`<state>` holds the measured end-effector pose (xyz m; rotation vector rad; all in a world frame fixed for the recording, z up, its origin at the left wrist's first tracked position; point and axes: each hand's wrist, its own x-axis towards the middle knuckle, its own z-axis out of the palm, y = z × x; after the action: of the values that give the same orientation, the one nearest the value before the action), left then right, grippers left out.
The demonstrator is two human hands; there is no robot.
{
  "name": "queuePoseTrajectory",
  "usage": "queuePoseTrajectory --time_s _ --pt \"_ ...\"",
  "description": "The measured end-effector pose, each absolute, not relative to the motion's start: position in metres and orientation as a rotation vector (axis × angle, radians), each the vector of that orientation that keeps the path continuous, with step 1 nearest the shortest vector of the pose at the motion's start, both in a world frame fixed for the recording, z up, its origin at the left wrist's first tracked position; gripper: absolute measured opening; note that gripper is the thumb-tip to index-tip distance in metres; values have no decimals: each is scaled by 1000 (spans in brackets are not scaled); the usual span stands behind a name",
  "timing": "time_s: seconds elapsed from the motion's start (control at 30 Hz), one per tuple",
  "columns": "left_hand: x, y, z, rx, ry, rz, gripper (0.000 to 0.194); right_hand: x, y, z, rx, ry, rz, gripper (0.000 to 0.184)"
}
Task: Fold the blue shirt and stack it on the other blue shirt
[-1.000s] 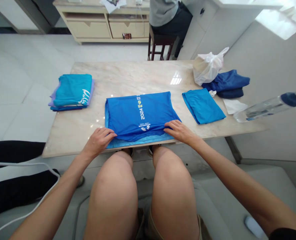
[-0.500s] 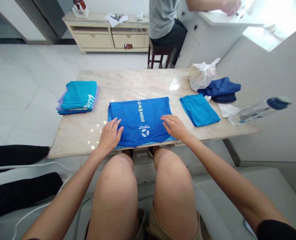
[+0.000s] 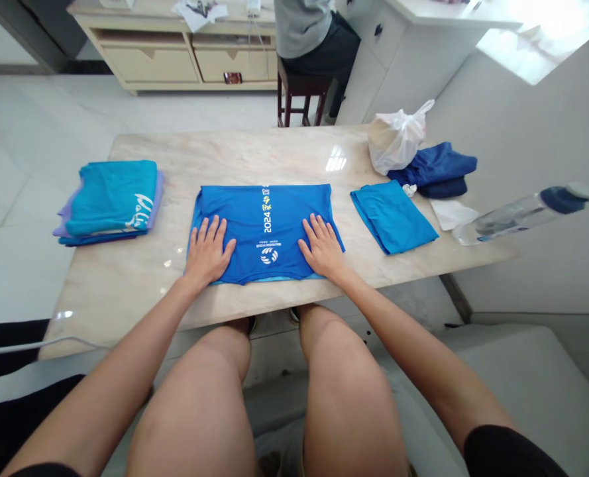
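Observation:
A blue T-shirt with white and yellow print lies folded into a rectangle on the marble table. My left hand rests flat on its left side, fingers spread. On the right side of the shirt, my right hand also lies flat with fingers apart. A lighter blue layer peeks out along the shirt's near edge. Off to the left sits a stack of folded shirts, teal on top with white lettering. A folded teal-blue cloth lies to the right of the shirt.
At the table's right are a tied white plastic bag, a crumpled navy garment, a paper sheet and a clear bottle lying tilted. Beyond, a person sits on a dark stool near a low cabinet.
Both hands have settled flatter onto the shirt, the left moving left over its side. The shirt has shifted slightly away from the near table edge. My view has moved too.

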<state>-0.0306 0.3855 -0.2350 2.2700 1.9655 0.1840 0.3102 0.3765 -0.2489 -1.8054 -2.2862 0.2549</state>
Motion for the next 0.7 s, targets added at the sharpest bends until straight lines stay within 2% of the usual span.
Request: queuePoseTrajectory --time_s 0.17,0.27,0.33,0.43,0.57,0.7 --pt "-32 404 -220 2366 1923 -25 76 315 357 -242 -1808 -2226 402 72" --pt "-15 399 -193 2436 1938 -181 71 347 317 -226 -1651 -2259 620 63" --pt "8 392 -169 2489 1880 -256 63 377 289 -211 -1551 -2239 710 54" --pt "59 373 -137 2448 1681 -275 45 418 265 -181 -1601 -2082 618 40" --pt "138 338 -123 2398 1493 -242 28 440 286 -134 -1741 -1845 538 31" --pt "198 307 -138 2284 1550 -58 48 418 338 -100 -1936 -1605 646 39"
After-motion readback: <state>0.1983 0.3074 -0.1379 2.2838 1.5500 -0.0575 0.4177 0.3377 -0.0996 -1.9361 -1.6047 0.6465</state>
